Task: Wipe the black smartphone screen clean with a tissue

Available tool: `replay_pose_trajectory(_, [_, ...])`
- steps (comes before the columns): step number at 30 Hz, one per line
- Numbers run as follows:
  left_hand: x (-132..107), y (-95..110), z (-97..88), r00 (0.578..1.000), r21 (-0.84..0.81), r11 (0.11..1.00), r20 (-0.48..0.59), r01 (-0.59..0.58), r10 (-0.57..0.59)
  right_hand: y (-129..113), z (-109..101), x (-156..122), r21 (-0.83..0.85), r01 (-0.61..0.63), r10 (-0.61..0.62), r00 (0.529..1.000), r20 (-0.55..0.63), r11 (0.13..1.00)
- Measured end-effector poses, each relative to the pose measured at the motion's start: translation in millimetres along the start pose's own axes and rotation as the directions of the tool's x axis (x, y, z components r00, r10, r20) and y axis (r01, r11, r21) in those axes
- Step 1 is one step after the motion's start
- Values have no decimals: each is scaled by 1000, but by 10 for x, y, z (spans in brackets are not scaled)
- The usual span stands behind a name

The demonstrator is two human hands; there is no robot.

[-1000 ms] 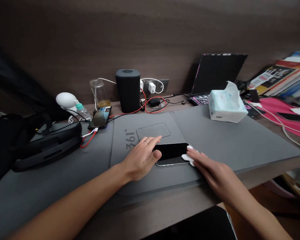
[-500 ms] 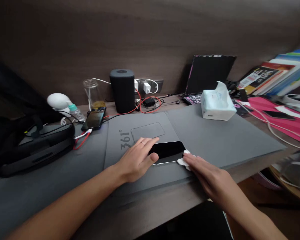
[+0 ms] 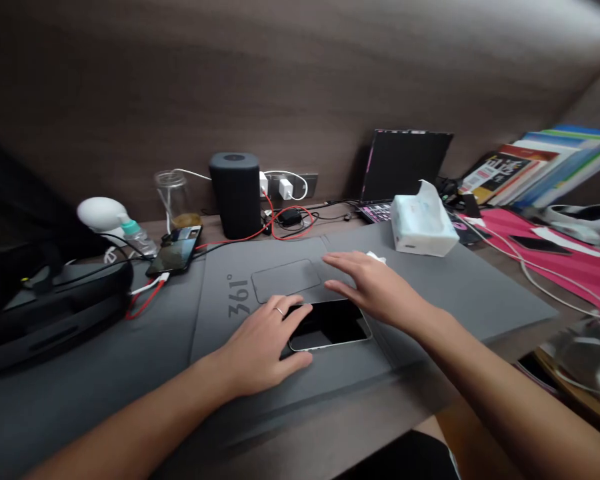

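Note:
A black-screened phone (image 3: pixel 333 327) lies flat on the grey desk mat (image 3: pixel 445 290). My left hand (image 3: pixel 263 350) is at its left end, fingers and thumb spread around that end; whether they touch it is unclear. Over the phone's far right edge, my right hand (image 3: pixel 380 287) has thumb and fingers apart and nothing between them. Just behind it shows a crumpled white tissue (image 3: pixel 376 257), partly covered by the hand. A thin rectangular outline (image 3: pixel 286 280) is on the mat beyond the phone, near the "361°" print.
A tissue pack (image 3: pixel 423 230) stands at the back right, before an open laptop (image 3: pixel 407 163). A black speaker (image 3: pixel 235 197), a glass jar (image 3: pixel 173 200), tangled cables and a second phone (image 3: pixel 176 252) occupy the back left. Books (image 3: pixel 545 163) and a pink sheet (image 3: pixel 555 260) are at right.
My right hand has let go of the tissue and moved up and left over the phone. The tissue now lies farther back on the mat. The view has shifted slightly.

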State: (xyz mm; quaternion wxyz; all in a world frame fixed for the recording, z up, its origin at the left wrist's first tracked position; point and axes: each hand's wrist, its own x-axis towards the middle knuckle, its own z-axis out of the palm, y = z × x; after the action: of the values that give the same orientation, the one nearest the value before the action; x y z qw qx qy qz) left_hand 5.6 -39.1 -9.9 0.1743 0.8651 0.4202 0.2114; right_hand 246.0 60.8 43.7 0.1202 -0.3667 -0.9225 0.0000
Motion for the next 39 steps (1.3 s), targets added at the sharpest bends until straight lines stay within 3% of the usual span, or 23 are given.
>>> replay_pose_trajectory(3, [20, 21, -19, 1000, 28, 1000, 17, -9, 8, -114, 75, 403, 91, 96, -114, 967, 229, 991])
replay_pose_trajectory(5, [32, 31, -26, 999, 59, 998, 33, -14, 12, -116, 144, 618, 96, 133, -156, 940, 302, 986])
replay_pose_trajectory(10, [52, 49, -32, 999, 129, 991, 42, -21, 16, -52, 262, 827, 51, 129, -139, 922, 360, 990])
replay_pose_trajectory(17, [46, 2, -113, 1000, 32, 999, -4, 9, -9, -86, 270, 861, -9, 33, -27, 926, 376, 999])
replay_pose_trajectory(22, [37, -40, -112, 999, -35, 999, -53, -9, 7, -108, 84, 663, 33, -1, -10, 937, 349, 999])
replay_pose_trajectory(24, [35, -31, -108, 989, -66, 998, -151, -3, -7, -85, -29, 478, 41, -8, -5, 951, 309, 999])
replay_pose_trajectory(26, [31, -21, -110, 941, -109, 994, -333, 27, -62, -53, -107, 239, 46, -29, 17, 971, 237, 999])
replay_pose_trajectory(28, [24, -28, -114, 863, -152, 986, -489, 61, -129, -36, -122, -26, 72, -37, 27, 990, 136, 997])
replay_pose_trajectory(30, [18, -60, -109, 835, -175, 980, -523, 92, -172, -54, -77, -276, 119, -9, 3, 999, 50, 993])
replay_pose_trajectory(32, [15, -104, -96, 865, -190, 973, -456, 133, -208, -105, 2, -471, 157, 30, -33, 999, 17, 987])
replay_pose_trajectory(36, [1, -149, -86, 962, -178, 974, -208, 142, -178, -202, 152, -669, 183, 71, -72, 997, 0, 981])
replay_pose_trajectory(39, [-11, -127, -109, 992, -92, 990, -57, 111, -116, -195, 224, -716, 171, 97, -98, 995, -3, 980])
